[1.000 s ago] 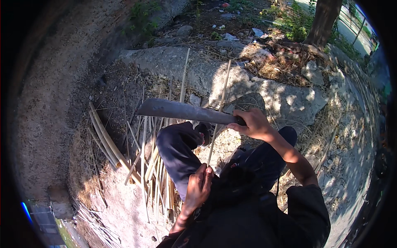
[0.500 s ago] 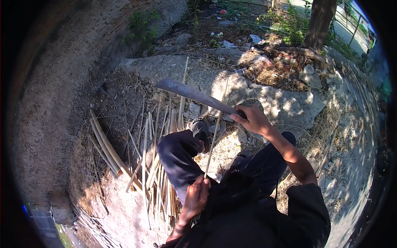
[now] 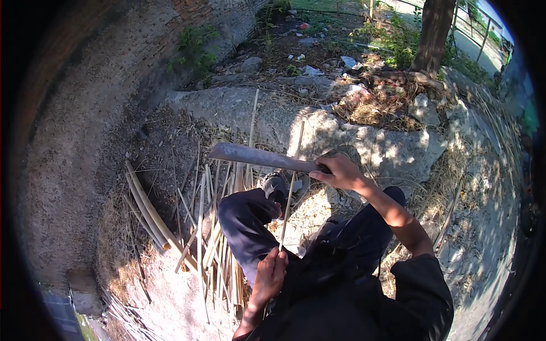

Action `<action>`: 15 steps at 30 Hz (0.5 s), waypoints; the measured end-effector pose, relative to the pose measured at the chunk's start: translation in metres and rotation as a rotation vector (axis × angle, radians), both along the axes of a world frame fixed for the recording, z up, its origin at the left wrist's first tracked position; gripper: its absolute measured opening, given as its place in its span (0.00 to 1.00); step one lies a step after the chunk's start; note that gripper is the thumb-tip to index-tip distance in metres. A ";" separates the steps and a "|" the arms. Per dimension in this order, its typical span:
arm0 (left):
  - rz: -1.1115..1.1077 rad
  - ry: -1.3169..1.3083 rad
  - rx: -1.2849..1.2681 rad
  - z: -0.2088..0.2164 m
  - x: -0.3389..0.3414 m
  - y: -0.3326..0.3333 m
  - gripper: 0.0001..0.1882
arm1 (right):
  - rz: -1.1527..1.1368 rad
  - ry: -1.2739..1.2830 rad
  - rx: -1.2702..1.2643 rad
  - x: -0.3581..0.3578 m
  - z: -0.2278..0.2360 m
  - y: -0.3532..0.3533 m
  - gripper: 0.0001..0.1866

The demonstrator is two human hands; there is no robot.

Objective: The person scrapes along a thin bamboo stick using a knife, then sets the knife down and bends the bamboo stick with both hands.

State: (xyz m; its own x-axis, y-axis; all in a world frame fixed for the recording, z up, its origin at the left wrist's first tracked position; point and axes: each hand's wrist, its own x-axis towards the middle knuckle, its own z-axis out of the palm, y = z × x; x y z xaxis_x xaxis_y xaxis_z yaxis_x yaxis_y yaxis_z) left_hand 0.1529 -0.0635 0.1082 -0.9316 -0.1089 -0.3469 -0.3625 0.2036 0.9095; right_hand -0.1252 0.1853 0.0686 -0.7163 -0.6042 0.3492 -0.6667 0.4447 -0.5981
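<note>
My right hand (image 3: 338, 172) is closed round the dark handle of a machete (image 3: 259, 156), whose long grey blade points left, roughly level. The blade crosses a thin pale strip, bamboo by its look (image 3: 291, 193); whether the two touch I cannot tell. My left hand (image 3: 271, 274), low beside my left thigh, is closed on the near end of that strip. From there the strip slants up and away between my knees. Several split strips (image 3: 219, 273) lie in a loose pile left of my leg.
Thicker curved bamboo pieces (image 3: 149, 207) rest on the ground at the left, near a rough wall (image 3: 85, 153). A large flat rock (image 3: 392, 150) spans the ground ahead. Beyond it stand a tree trunk (image 3: 433, 37), dry grass and scattered litter (image 3: 350, 61).
The machete blade has levelled out and dropped slightly with my right hand. The strip's far end sits lower and a little to the left. My left hand stays on the near end.
</note>
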 end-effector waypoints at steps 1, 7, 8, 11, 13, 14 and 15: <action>-0.002 0.001 0.000 0.003 0.001 0.001 0.16 | -0.050 -0.067 0.024 -0.009 -0.001 0.004 0.28; 0.021 -0.008 0.012 -0.018 0.008 -0.013 0.14 | -0.085 -0.103 0.026 -0.015 -0.009 -0.006 0.31; 0.030 -0.023 0.003 -0.015 0.009 -0.013 0.14 | -0.086 -0.103 0.026 -0.015 -0.009 -0.007 0.31; 0.012 0.042 -0.096 -0.003 0.007 -0.010 0.15 | -0.026 -0.090 0.106 -0.022 -0.005 -0.008 0.34; -0.021 0.131 -0.187 -0.008 0.008 -0.011 0.15 | -0.089 -0.150 0.121 -0.050 -0.015 0.000 0.34; 0.017 0.073 -0.090 -0.025 0.013 -0.019 0.15 | -0.140 -0.206 0.133 -0.061 -0.017 -0.004 0.34; 0.058 0.017 0.009 -0.033 0.014 -0.023 0.15 | -0.111 -0.171 0.166 -0.058 -0.014 -0.011 0.35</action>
